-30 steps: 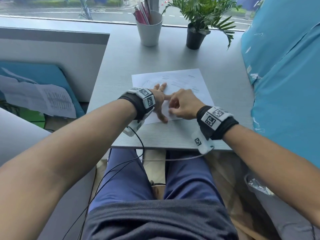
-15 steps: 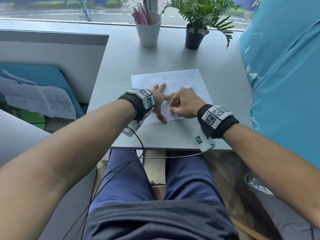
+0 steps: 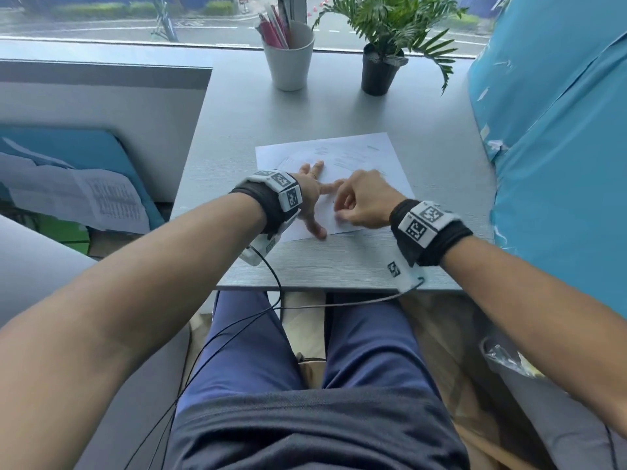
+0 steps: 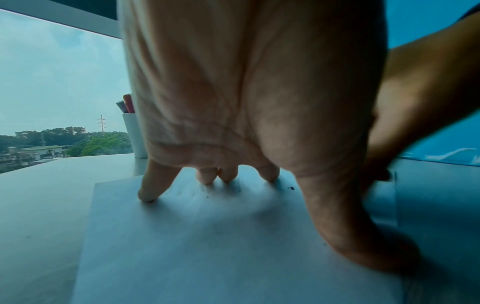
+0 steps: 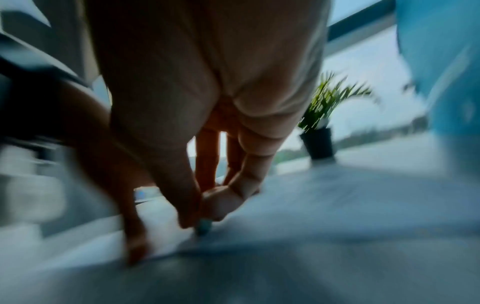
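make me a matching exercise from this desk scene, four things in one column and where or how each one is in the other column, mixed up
Column one
1. left hand
2. right hand
3. white cup
4. plant

Column two
a. stands in a black pot at the far side of the desk
b. fingers spread, pressing on the sheet of paper
c. holds pens
d. pinches a small teal object, low over the paper

Pairs: 1-b, 2-d, 3-c, 4-a
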`<state>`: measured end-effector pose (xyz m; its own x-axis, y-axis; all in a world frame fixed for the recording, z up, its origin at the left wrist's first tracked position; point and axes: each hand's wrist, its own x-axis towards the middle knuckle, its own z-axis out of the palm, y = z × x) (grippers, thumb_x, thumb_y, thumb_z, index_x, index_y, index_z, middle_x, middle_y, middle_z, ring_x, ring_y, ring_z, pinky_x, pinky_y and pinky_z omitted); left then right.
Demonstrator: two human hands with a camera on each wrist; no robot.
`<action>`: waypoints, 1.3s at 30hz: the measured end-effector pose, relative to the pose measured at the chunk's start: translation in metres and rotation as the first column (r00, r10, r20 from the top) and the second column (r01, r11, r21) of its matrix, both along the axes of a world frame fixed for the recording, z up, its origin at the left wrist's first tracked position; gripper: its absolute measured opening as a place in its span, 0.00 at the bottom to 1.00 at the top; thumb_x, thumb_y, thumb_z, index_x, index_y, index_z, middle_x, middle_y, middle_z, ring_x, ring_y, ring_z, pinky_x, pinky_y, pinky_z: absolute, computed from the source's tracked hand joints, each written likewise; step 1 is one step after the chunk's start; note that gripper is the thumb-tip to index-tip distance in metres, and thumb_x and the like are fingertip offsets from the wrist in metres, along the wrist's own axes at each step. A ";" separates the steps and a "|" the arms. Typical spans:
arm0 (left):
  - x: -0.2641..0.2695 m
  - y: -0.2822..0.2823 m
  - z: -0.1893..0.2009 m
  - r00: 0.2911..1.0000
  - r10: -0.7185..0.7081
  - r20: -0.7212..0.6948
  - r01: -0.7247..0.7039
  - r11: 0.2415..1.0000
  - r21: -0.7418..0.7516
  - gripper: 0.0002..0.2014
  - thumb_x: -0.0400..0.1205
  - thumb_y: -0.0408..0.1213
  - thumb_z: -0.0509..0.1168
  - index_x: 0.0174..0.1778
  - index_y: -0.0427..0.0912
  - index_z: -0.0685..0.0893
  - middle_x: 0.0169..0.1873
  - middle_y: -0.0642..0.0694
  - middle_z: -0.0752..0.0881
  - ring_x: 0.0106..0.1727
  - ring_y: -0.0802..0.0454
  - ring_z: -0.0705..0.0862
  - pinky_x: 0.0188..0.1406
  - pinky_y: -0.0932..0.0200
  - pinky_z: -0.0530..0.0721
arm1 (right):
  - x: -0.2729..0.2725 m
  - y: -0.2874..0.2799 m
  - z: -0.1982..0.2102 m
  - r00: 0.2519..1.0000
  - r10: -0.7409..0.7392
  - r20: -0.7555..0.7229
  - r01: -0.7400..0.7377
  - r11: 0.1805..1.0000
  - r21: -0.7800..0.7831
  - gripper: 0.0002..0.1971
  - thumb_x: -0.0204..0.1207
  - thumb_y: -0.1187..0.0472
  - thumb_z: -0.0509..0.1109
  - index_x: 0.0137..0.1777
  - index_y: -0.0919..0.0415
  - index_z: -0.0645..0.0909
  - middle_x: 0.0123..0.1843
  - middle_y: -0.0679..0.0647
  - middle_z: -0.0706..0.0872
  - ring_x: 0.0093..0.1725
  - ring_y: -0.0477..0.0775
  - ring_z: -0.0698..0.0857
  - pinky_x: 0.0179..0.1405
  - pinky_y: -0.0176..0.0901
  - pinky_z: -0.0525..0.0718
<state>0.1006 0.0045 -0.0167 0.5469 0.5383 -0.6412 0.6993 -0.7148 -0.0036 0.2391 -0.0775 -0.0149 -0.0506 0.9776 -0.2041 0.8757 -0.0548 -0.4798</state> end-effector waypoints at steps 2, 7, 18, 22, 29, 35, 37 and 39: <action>0.001 0.001 0.000 1.000 -0.004 -0.008 0.004 1.000 -0.001 0.63 0.66 0.67 0.76 0.83 0.68 0.34 0.83 0.41 0.28 0.85 0.37 0.32 0.79 0.23 0.51 | -0.005 -0.005 0.000 0.998 0.066 -0.002 -0.066 0.997 -0.029 0.04 0.68 0.61 0.78 0.42 0.57 0.92 0.36 0.48 0.89 0.37 0.44 0.87 0.38 0.32 0.85; -0.001 -0.001 0.002 1.000 0.012 0.008 -0.012 1.000 0.015 0.62 0.67 0.66 0.76 0.83 0.68 0.35 0.84 0.43 0.30 0.85 0.38 0.33 0.79 0.23 0.52 | 0.005 0.001 -0.001 0.998 -0.068 -0.012 0.068 0.997 0.044 0.05 0.67 0.61 0.77 0.42 0.57 0.93 0.35 0.50 0.89 0.38 0.47 0.88 0.39 0.33 0.85; 0.014 -0.009 0.009 0.987 -0.128 0.102 0.114 0.984 0.136 0.51 0.54 0.62 0.84 0.76 0.58 0.74 0.76 0.47 0.65 0.72 0.43 0.66 0.63 0.38 0.82 | 0.007 0.001 -0.002 0.999 -0.046 0.010 0.045 0.999 0.025 0.04 0.69 0.63 0.77 0.43 0.58 0.92 0.36 0.50 0.89 0.37 0.46 0.86 0.41 0.32 0.84; 0.006 -0.006 0.005 0.988 -0.128 0.089 0.114 0.982 0.147 0.58 0.60 0.63 0.82 0.84 0.57 0.60 0.83 0.49 0.55 0.79 0.41 0.61 0.68 0.36 0.78 | 0.015 0.005 -0.006 0.987 -0.158 0.003 0.157 0.983 0.094 0.05 0.68 0.61 0.77 0.42 0.58 0.93 0.41 0.52 0.89 0.40 0.48 0.87 0.45 0.36 0.87; 0.003 -0.007 0.006 0.988 -0.135 0.070 0.126 0.984 0.126 0.61 0.63 0.64 0.80 0.87 0.58 0.51 0.86 0.51 0.48 0.82 0.41 0.55 0.73 0.33 0.70 | 0.016 0.005 -0.003 0.986 -0.167 -0.005 0.167 0.982 0.093 0.06 0.69 0.60 0.77 0.44 0.59 0.93 0.40 0.52 0.91 0.40 0.47 0.88 0.42 0.32 0.82; 0.003 -0.005 0.004 0.986 -0.147 0.075 0.137 0.983 0.121 0.61 0.62 0.65 0.80 0.87 0.61 0.50 0.85 0.52 0.48 0.82 0.41 0.55 0.72 0.32 0.69 | 0.014 0.002 -0.002 0.992 -0.123 -0.036 0.125 0.991 0.053 0.05 0.69 0.60 0.78 0.43 0.58 0.93 0.38 0.52 0.91 0.36 0.43 0.86 0.37 0.28 0.82; 0.003 -0.006 0.005 0.988 -0.141 0.066 0.132 0.984 0.121 0.60 0.63 0.65 0.79 0.86 0.60 0.50 0.85 0.51 0.48 0.82 0.41 0.55 0.73 0.32 0.69 | 0.016 0.006 -0.003 0.986 -0.164 -0.035 0.166 0.982 0.087 0.05 0.69 0.60 0.78 0.43 0.58 0.93 0.37 0.51 0.91 0.34 0.41 0.85 0.35 0.25 0.81; 0.003 -0.004 0.004 0.988 -0.139 0.075 0.129 0.984 0.123 0.60 0.62 0.66 0.79 0.86 0.62 0.53 0.85 0.52 0.48 0.82 0.41 0.55 0.72 0.31 0.69 | 0.002 -0.001 -0.006 0.999 -0.038 -0.026 0.039 0.998 0.046 0.05 0.69 0.61 0.78 0.43 0.59 0.93 0.39 0.52 0.91 0.37 0.46 0.88 0.40 0.33 0.87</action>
<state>0.1032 0.0003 -0.0125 0.6675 0.5256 -0.5275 0.5989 -0.7999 -0.0392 0.2409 -0.0780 -0.0206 -0.0172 0.9874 -0.1573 0.8609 -0.0654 -0.5046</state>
